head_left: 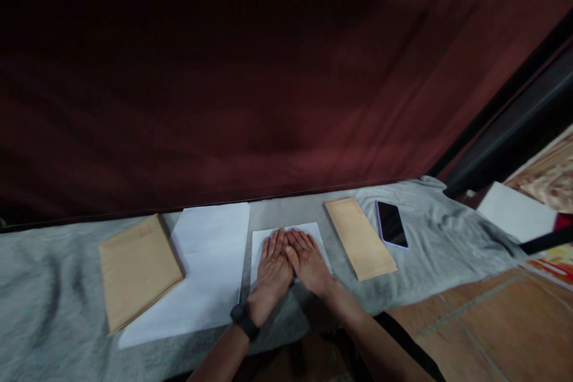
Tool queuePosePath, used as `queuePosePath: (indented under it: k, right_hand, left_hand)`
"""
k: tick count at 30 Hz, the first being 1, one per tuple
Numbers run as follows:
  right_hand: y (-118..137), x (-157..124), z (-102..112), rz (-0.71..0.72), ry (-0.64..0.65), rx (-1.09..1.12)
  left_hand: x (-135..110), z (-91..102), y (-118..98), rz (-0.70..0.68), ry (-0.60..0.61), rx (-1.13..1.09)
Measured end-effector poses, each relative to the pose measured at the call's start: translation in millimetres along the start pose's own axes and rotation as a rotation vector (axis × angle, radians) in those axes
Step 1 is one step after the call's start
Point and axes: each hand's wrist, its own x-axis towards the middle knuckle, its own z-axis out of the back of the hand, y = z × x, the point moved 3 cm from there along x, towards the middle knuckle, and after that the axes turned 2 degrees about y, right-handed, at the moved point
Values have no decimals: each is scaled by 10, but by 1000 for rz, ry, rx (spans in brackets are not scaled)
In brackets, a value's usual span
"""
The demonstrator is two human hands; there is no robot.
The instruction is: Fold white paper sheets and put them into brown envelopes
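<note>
Both hands lie flat, side by side, on a folded sheet of white paper [314, 230] near the middle of the cloth. My left hand [275, 259] has its fingers stretched out and pressed down on the paper; a dark watch sits on that wrist. Touching it, my right hand [308, 258] is also flat, its thumb resting against or over the left hand. The palms cover much of the paper's lower part. To the left is a stack of larger white paper sheets [212, 256]. A narrow brown envelope [360, 239] rests to the right of the hands.
Larger brown envelopes [138, 271] overlap the white sheets at the left. A phone [392, 224] with a dark screen lies right of the narrow envelope. Grey cloth [447, 239] covers the surface, a dark red curtain-like panel [268, 101] rises behind, and tiled floor [505, 322] shows at lower right.
</note>
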Motion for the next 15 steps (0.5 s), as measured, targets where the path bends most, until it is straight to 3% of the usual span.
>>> queuePosePath:
  k: [5, 15]
  right_hand:
    - [-44, 82, -88, -58, -26, -84]
    - [-309, 18, -78, -206, -127, -194]
  left_hand:
    - [27, -77, 105, 56, -6, 19]
    - [-2, -40, 256, 268, 23, -25]
